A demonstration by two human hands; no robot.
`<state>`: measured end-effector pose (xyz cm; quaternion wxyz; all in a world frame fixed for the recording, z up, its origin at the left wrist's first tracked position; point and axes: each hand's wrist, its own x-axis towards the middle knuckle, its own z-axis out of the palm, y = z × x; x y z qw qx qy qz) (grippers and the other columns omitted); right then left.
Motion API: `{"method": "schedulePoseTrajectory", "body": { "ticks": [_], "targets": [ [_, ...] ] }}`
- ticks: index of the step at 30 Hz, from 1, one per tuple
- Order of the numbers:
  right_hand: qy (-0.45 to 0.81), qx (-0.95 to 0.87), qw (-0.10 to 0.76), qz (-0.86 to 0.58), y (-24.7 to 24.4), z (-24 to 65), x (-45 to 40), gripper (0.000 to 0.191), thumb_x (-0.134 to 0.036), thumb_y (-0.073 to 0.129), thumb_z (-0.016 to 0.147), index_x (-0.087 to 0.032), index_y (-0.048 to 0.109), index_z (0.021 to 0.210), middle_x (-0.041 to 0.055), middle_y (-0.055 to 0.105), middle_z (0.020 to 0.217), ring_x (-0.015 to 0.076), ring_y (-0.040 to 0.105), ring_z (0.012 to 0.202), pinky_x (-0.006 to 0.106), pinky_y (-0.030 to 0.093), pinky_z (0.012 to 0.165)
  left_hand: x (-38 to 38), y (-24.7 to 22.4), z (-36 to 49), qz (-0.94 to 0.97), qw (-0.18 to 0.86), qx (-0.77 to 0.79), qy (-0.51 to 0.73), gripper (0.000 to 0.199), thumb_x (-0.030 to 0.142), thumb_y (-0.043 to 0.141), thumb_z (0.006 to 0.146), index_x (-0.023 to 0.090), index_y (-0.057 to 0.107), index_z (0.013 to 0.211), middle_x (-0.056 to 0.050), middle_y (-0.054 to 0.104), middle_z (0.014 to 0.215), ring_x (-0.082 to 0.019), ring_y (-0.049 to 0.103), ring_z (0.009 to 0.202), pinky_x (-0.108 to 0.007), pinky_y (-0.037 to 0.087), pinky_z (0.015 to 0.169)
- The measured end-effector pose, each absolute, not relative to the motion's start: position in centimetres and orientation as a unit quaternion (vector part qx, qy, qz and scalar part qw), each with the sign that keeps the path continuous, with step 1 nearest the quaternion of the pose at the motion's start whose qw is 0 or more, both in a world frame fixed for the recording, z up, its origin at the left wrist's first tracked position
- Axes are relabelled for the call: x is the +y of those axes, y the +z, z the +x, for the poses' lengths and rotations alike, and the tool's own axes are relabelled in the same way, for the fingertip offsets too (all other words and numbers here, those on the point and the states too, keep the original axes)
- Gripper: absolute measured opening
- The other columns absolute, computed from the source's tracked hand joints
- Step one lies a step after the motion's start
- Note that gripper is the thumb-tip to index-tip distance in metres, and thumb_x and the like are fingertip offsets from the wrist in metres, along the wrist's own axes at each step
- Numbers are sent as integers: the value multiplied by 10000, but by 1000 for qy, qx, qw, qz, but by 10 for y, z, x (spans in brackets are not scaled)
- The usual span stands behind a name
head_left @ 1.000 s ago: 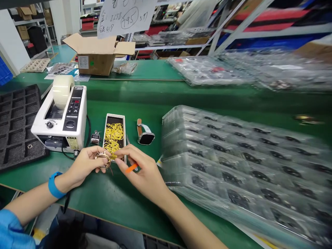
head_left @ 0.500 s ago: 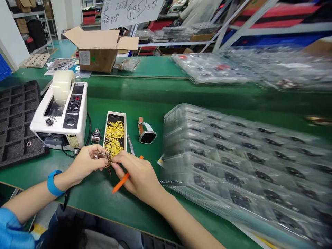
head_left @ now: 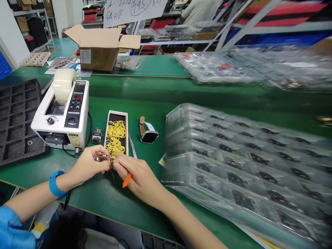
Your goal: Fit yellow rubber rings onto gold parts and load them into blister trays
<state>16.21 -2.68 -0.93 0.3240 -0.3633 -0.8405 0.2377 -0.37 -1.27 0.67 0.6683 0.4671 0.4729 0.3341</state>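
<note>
My left hand (head_left: 88, 163) is closed, pinching a small ring-shaped electronic part (head_left: 105, 158) between thumb and fingers. A thin reddish wire hangs from the part. My right hand (head_left: 141, 178) is closed with its fingertips at the part's right side, an orange pointed stick (head_left: 127, 181) held across the palm. Those fingertips hide where they meet the part. Just beyond both hands lies a white-rimmed box (head_left: 126, 131) with yellow rings (head_left: 116, 129) in it. A pair of tweezers (head_left: 132, 145) rests along the box's right side.
A tape dispenser (head_left: 80, 117) and a tally counter (head_left: 97, 136) stand left, near a black foam tray (head_left: 19, 121). A smartwatch (head_left: 149, 137) lies right of the box. Stacked clear plastic trays (head_left: 233, 166) fill the right side. An open carton (head_left: 100, 58) sits behind.
The orange stick has swung in my right hand, so less of it shows and its tip sits farther right and higher. The part stays between my hands. The view has shifted slightly.
</note>
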Motion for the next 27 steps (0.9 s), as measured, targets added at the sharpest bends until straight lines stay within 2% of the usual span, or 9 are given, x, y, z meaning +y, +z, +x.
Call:
{"method": "schedulePoseTrajectory", "body": {
  "ticks": [5,10,22,25,27],
  "targets": [
    [331,-799,317,-389,-6,165,-27,186,-254,389,956,-219,475,796,-17,572,687,113,523,600,227,406,567,-11,8,-7,465,679,444,355,213,268,715,653,134,586,755,32,546,575,-63,457,486,-195,358,471],
    [342,-777,341,-404,-9,166,-27,239,-280,356,964,-221,453,754,-18,546,661,115,499,578,230,391,546,-11,7,-10,493,666,426,363,296,405,697,730,125,609,686,8,541,578,-82,462,530,-214,376,510],
    [307,-784,350,-412,-14,161,-27,269,-293,356,951,-219,434,705,-24,517,614,111,452,518,231,355,510,-14,2,-6,526,621,449,370,312,436,622,775,148,568,669,28,505,489,-91,471,438,-218,378,452],
    [327,-751,358,-448,-13,159,-26,293,-354,387,932,-216,465,685,-17,528,606,117,449,519,240,356,515,-14,-1,-6,592,537,463,383,257,356,563,829,156,586,670,22,502,518,-99,488,462,-224,396,469],
    [365,-699,376,-487,-9,159,-25,332,-424,432,902,-211,478,652,-17,509,587,117,433,517,242,347,507,-15,-4,-7,673,418,456,406,193,259,520,856,163,657,759,-21,573,651,-133,562,603,-253,460,579]
  ]
}}
